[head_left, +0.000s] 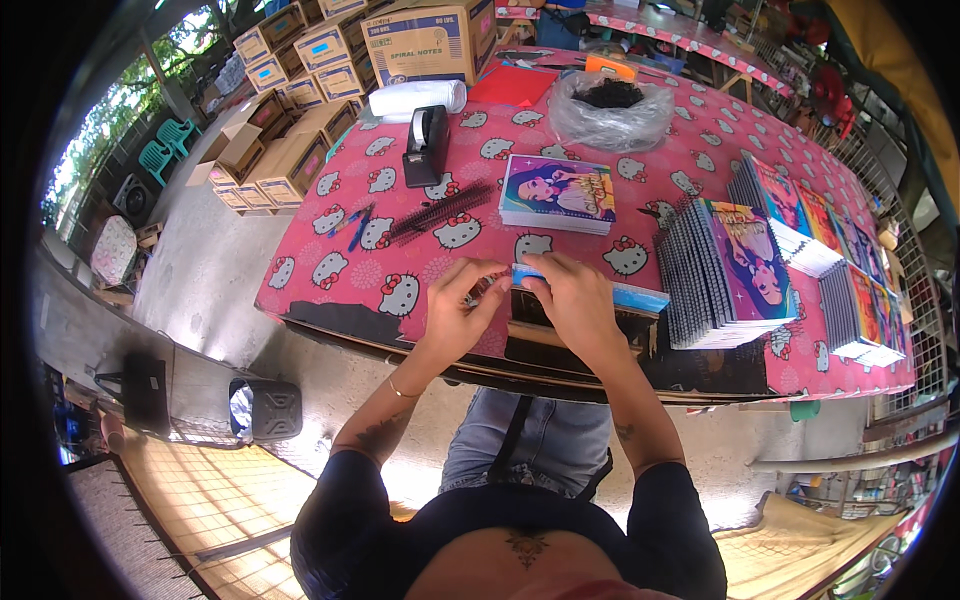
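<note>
At the table's near edge, a notebook [640,297] seen edge-on, with a light blue edge, is gripped by my right hand [572,302], fingers over its top. My left hand [463,303] is closed in a pinch at its left end; what lies between those fingertips is too small to make out. Beyond my hands lies a short stack of spiral notebooks [558,190] with an illustrated purple cover. A bundle of black spiral coils [440,212] rests to the left, near blue-handled hand tools [358,230]. Right of my right hand rises a taller stack of spiral notebooks [745,265].
A black tape dispenser [427,147], a white roll [417,100], a red sheet [512,85] and a clear plastic bag [612,120] of black coils stand farther back. More notebook stacks [862,310] line the right. Cardboard boxes [425,45] pile up at the back left.
</note>
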